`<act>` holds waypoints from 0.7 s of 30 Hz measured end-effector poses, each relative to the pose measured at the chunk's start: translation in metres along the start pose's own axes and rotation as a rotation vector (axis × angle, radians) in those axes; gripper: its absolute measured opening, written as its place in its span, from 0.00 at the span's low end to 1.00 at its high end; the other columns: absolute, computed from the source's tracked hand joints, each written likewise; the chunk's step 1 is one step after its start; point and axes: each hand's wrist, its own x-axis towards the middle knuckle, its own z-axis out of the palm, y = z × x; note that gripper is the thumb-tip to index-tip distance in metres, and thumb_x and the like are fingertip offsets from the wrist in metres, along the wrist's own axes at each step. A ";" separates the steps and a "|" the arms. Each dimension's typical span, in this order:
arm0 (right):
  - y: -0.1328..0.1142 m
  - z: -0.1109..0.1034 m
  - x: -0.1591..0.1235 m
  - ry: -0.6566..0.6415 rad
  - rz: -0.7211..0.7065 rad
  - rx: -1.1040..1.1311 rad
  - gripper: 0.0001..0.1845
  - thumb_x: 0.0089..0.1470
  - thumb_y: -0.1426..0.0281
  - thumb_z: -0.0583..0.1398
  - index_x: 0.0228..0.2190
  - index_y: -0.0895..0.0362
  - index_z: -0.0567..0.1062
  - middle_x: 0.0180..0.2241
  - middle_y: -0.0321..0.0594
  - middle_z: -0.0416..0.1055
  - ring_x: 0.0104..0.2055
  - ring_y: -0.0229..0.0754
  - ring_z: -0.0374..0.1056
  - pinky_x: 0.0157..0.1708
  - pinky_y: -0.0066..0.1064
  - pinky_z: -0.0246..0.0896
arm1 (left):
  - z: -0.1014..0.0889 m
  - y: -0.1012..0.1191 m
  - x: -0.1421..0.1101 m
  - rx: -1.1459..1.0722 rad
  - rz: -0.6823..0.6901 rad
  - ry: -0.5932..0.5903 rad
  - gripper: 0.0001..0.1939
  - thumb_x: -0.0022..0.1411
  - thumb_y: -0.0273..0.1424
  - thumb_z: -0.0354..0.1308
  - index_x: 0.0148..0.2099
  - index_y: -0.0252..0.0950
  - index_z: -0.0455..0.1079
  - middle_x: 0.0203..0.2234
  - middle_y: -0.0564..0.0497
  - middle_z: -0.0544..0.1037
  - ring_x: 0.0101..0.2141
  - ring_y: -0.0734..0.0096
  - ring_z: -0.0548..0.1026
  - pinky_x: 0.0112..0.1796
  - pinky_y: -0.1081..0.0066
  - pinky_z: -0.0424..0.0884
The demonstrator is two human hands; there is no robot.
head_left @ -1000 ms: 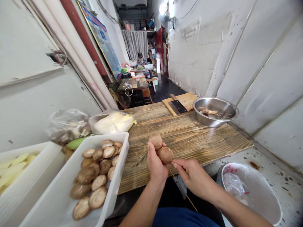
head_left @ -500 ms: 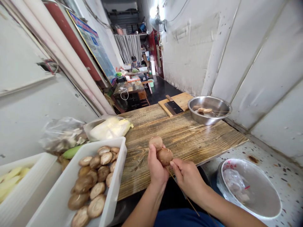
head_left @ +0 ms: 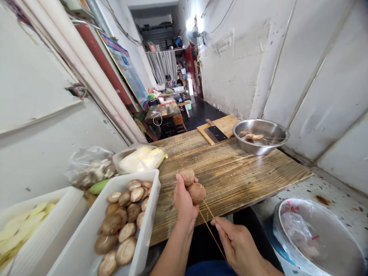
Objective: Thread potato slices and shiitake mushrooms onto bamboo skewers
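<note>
Two brown mushrooms (head_left: 197,193) rest in my left hand (head_left: 184,203), whose fingers wrap round them above the near edge of the wooden table. Thin wooden skewers (head_left: 209,226) run from the mushrooms down toward my lap. My right hand (head_left: 237,239) pinches one skewer between thumb and fingers, a short way below the caps. To the left, a white plastic tub (head_left: 156,191) holds several loose mushrooms (head_left: 133,212), some cap up and some gills up. At the far right of the table, a steel bowl (head_left: 247,147) contains mushrooms on skewers.
A cleaver (head_left: 215,133) lies on a cutting board (head_left: 228,124) beside the bowl. Bagged cabbage (head_left: 140,159) and a bag of mushrooms (head_left: 90,166) stand behind the tub. Another white container (head_left: 77,199) holds pale slices. A lined bin (head_left: 339,230) is at the right.
My right hand has drawn down and away from the caps along the skewer, exposing more of it. My left hand still holds both mushrooms. The view has shifted slightly.
</note>
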 end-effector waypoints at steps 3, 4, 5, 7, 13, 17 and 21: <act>0.001 0.004 -0.002 0.071 -0.051 -0.050 0.12 0.62 0.74 0.45 0.35 0.56 0.67 0.22 0.35 0.67 0.21 0.35 0.66 0.23 0.22 0.59 | 0.006 0.001 -0.006 -0.013 -0.003 -0.022 0.24 0.51 0.51 0.59 0.30 0.32 0.68 0.20 0.51 0.73 0.21 0.75 0.70 0.22 0.76 0.66; 0.001 0.004 -0.002 0.080 -0.058 -0.062 0.12 0.62 0.75 0.45 0.35 0.56 0.66 0.22 0.34 0.65 0.20 0.34 0.65 0.23 0.22 0.58 | 0.007 0.001 -0.008 -0.003 -0.011 -0.031 0.24 0.51 0.51 0.58 0.30 0.32 0.68 0.20 0.51 0.73 0.20 0.75 0.70 0.21 0.76 0.66; 0.000 0.004 -0.002 0.084 -0.059 -0.072 0.12 0.62 0.76 0.44 0.34 0.57 0.66 0.21 0.33 0.64 0.19 0.34 0.63 0.21 0.22 0.57 | 0.008 0.001 -0.010 0.006 -0.018 -0.037 0.24 0.52 0.51 0.58 0.29 0.32 0.67 0.19 0.51 0.73 0.20 0.74 0.70 0.20 0.76 0.65; -0.001 0.004 -0.001 0.085 -0.049 -0.092 0.11 0.61 0.76 0.45 0.32 0.56 0.64 0.19 0.31 0.60 0.16 0.32 0.58 0.19 0.23 0.53 | 0.008 0.001 -0.014 0.008 -0.024 -0.039 0.24 0.52 0.51 0.57 0.29 0.32 0.67 0.18 0.51 0.72 0.19 0.74 0.69 0.20 0.75 0.65; -0.003 0.003 0.004 0.102 -0.061 -0.135 0.11 0.61 0.77 0.45 0.30 0.55 0.62 0.20 0.30 0.59 0.17 0.32 0.56 0.19 0.23 0.51 | 0.008 0.002 -0.017 -0.044 -0.042 -0.030 0.23 0.52 0.50 0.58 0.33 0.33 0.67 0.20 0.51 0.72 0.21 0.74 0.70 0.21 0.75 0.66; -0.002 0.005 0.008 0.123 -0.080 -0.135 0.12 0.61 0.77 0.44 0.28 0.55 0.62 0.19 0.30 0.57 0.17 0.32 0.55 0.19 0.23 0.50 | 0.007 0.000 -0.020 -0.048 -0.058 -0.036 0.23 0.52 0.51 0.57 0.33 0.34 0.67 0.19 0.52 0.72 0.20 0.74 0.69 0.22 0.74 0.67; -0.001 0.008 0.010 0.179 -0.128 -0.154 0.13 0.62 0.77 0.45 0.28 0.55 0.62 0.18 0.30 0.58 0.16 0.32 0.55 0.18 0.23 0.50 | 0.009 0.000 -0.025 -0.071 -0.033 -0.016 0.23 0.51 0.51 0.58 0.33 0.34 0.67 0.20 0.52 0.72 0.21 0.73 0.70 0.23 0.75 0.67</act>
